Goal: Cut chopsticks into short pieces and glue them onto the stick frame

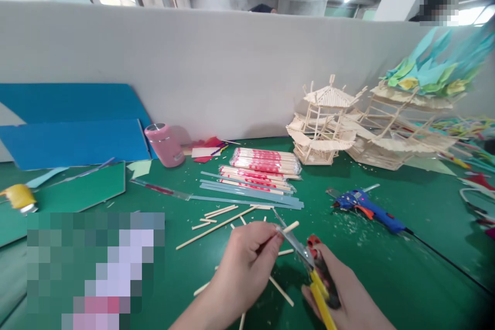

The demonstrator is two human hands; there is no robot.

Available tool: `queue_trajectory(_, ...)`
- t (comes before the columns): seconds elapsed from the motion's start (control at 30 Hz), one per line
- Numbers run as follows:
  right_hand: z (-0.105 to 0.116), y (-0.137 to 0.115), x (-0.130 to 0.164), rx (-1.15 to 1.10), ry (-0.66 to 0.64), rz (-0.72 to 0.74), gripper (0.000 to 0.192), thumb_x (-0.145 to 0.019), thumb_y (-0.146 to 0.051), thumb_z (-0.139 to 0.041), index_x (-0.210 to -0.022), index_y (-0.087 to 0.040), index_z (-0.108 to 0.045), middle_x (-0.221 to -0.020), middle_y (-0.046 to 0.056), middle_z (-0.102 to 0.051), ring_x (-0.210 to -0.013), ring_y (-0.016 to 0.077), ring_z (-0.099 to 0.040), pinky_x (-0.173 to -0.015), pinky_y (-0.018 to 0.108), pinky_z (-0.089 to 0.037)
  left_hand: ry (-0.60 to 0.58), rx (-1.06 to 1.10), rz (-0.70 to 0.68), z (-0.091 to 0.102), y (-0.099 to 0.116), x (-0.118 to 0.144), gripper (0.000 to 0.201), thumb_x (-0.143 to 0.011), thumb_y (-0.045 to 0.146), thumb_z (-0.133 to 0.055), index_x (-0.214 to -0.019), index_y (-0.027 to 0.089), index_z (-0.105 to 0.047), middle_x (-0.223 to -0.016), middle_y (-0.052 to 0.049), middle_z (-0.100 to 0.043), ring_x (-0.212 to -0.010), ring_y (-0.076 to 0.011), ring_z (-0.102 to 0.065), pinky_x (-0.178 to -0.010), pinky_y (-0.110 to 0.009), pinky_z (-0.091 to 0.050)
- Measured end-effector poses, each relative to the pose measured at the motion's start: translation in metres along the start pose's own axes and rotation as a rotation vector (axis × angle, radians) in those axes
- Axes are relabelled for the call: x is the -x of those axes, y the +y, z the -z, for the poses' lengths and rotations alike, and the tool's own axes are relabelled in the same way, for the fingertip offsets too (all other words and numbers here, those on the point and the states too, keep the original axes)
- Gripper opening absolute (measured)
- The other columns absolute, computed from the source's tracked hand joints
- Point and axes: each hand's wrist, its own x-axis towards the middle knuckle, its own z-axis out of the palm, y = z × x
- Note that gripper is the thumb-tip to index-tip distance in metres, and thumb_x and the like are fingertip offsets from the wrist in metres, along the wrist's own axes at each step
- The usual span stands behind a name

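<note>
Near the front edge of the bench [417,185], left hand [247,255] pinches a wooden stick [293,226], fingertips together on it; right hand [344,289] is wrapped around the handles of a cutter [301,249], blades at the stick. Whether it's cut through, cannot tell. Done, by the look of it: loose stick pieces [221,211] around the hands, stick models [325,139] toward the far right corner. Remaining: wrapped stick packs [266,160] near the far edge's middle, seemingly unused.
</note>
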Motion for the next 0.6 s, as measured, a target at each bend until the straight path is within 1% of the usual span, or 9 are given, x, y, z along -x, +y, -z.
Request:
queue_trajectory(0.07, 0.007, -0.002, -0.001, 0.008, -0.066, -0.022, 0.029, -0.063, -0.026, -0.055, -0.090, -0.020, -0.046, -0.071, 0.000, -0.055, -0.060, 0.0122, -0.053, -0.055, 0.019, -0.042, -0.001, 0.024, 0.031, 0.000, -0.003, -0.001, 0.030, -0.083, 0.021, -0.039, -0.060, 0.013, -0.056, -0.055, 0.001, -0.043, -0.053, -0.0103, -0.036, -0.049, -0.021, -0.028)
queue_trajectory(0.13, 0.010, -0.001, -0.003, 0.031, -0.112, -0.031, 0.031, -0.062, -0.025, -0.056, -0.091, -0.019, -0.047, -0.071, 0.000, -0.058, -0.061, 0.0128, -0.055, -0.055, 0.019, -0.041, 0.022, 0.033, 0.048, -0.001, -0.006, -0.002, 0.029, -0.083, 0.021, -0.039, -0.060, 0.013, -0.055, -0.054, 0.002, -0.040, -0.052, -0.0102, -0.034, -0.049, -0.022, -0.027)
queue_trajectory(0.23, 0.009, 0.006, -0.005, 0.020, -0.101, -0.046, 0.030, -0.061, -0.024, -0.059, -0.090, -0.019, -0.050, -0.071, 0.001, -0.060, -0.063, 0.0140, -0.057, -0.055, 0.019, -0.041, 0.064, 0.040, 0.051, -0.005, -0.009, -0.002, 0.029, -0.082, 0.021, -0.038, -0.060, 0.013, -0.054, -0.057, 0.001, -0.041, -0.055, -0.0109, -0.036, -0.052, -0.023, -0.027)
queue_trajectory(0.33, 0.006, 0.011, -0.009, -0.068, -0.077, -0.082, 0.023, -0.063, -0.026, -0.059, -0.084, -0.021, -0.053, -0.068, 0.001, -0.061, -0.063, 0.0150, -0.058, -0.054, 0.020, -0.043, 0.060, 0.083, 0.065, -0.005, -0.010, -0.003, 0.030, -0.082, 0.023, -0.039, -0.058, 0.013, -0.053, -0.057, 0.001, -0.040, -0.056, -0.0112, -0.035, -0.054, -0.024, -0.026)
queue_trajectory(0.43, 0.008, 0.011, -0.016, -0.118, -0.064, -0.124, 0.011, -0.071, -0.031, -0.054, -0.073, -0.021, -0.056, -0.060, 0.001, -0.060, -0.061, 0.0154, -0.059, -0.056, 0.022, -0.045, -0.023, 0.193, 0.119, 0.001, -0.011, -0.004, 0.030, -0.082, 0.028, -0.041, -0.061, 0.012, -0.056, -0.055, 0.003, -0.035, -0.053, -0.0099, -0.031, -0.050, -0.023, -0.024)
queue_trajectory(0.53, 0.014, 0.010, -0.021, -0.126, -0.059, -0.150, 0.022, -0.076, -0.035, -0.047, -0.061, -0.021, -0.056, -0.052, 0.000, -0.057, -0.057, 0.0151, -0.059, -0.058, 0.025, -0.046, -0.145, 0.336, 0.186, 0.007, -0.012, -0.005, 0.032, -0.082, 0.034, -0.042, -0.064, 0.012, -0.057, -0.050, 0.005, -0.033, -0.047, -0.0079, -0.026, -0.044, -0.021, -0.020)
queue_trajectory(0.6, 0.018, 0.010, -0.021, -0.115, -0.059, -0.154, 0.025, -0.077, -0.035, -0.047, -0.058, -0.021, -0.055, -0.050, 0.000, -0.056, -0.056, 0.0154, -0.059, -0.057, 0.025, -0.046, -0.183, 0.404, 0.223, 0.008, -0.014, -0.005, 0.032, -0.081, 0.037, -0.042, -0.066, 0.012, -0.056, -0.048, 0.005, -0.034, -0.045, -0.0072, -0.025, -0.042, -0.021, -0.018)
